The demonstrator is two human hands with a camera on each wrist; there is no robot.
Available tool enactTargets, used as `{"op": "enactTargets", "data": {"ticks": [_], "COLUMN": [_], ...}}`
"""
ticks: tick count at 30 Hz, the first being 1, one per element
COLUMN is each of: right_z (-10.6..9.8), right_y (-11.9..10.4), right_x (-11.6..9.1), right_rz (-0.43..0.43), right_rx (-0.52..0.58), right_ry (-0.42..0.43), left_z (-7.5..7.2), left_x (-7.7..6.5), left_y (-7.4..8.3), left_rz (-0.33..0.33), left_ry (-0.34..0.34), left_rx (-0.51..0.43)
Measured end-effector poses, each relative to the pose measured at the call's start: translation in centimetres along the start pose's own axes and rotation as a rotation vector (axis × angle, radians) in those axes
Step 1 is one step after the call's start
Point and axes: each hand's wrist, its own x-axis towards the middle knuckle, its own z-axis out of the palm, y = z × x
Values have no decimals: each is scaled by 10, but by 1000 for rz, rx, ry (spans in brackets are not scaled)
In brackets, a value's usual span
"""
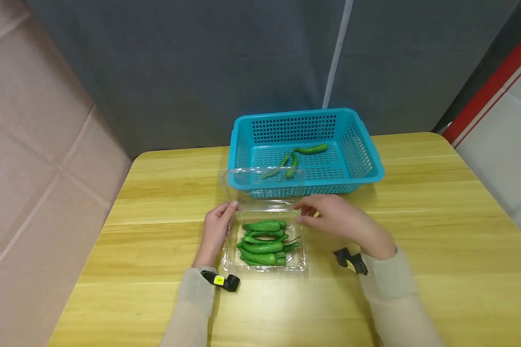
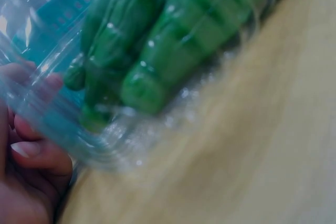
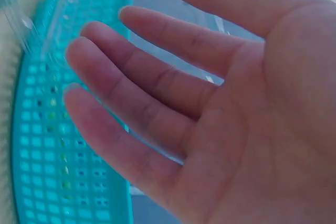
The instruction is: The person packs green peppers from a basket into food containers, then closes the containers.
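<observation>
A clear plastic clamshell box (image 1: 305,250) stands on the table with its lid (image 1: 260,190) raised at the back. Several green peppers (image 1: 262,246) lie side by side in its base. At the box's left rear corner my left hand (image 1: 217,226) pinches the edge between thumb and fingers; the left wrist view shows the left hand (image 2: 37,156) against the clear wall. Beside the right rear corner is my right hand (image 1: 330,218). Its fingers (image 3: 152,114) are loosely extended in the right wrist view, with nothing held; whether they touch the box I cannot tell.
A turquoise perforated basket (image 1: 371,166) stands behind the box, with a few green peppers (image 1: 311,149) in it. The raised lid overlaps its front wall in the head view. A dark grey curtain (image 1: 199,77) hangs behind the wooden table (image 1: 156,202).
</observation>
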Motion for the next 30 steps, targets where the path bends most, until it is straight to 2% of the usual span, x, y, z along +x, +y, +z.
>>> {"op": "enactTargets", "data": {"ticks": [7,11,16,24,27,30], "right_z": [-14,-21,-26,-21,-18,-17], "right_y": [12,18,19,26,30,35], "right_x": [-8,-12,-16,-10,-7,-2], "right_rz": [36,59,83,118,105,103], "right_rx": [62,86,108,114,98,72], "right_ry": [110,183,320,546,588,587], "left_z": [-1,-2,-3,-2,-2,-1], "left_x": [-1,5,14,15,15,15], "left_y": [1,-7,-26,-32,-32,-31], "left_rz": [-3,-8,-1,22,19,16], "left_ry": [3,-1,12,36,36,19], "left_rx": [-8,-14,7,14,8,-1]}}
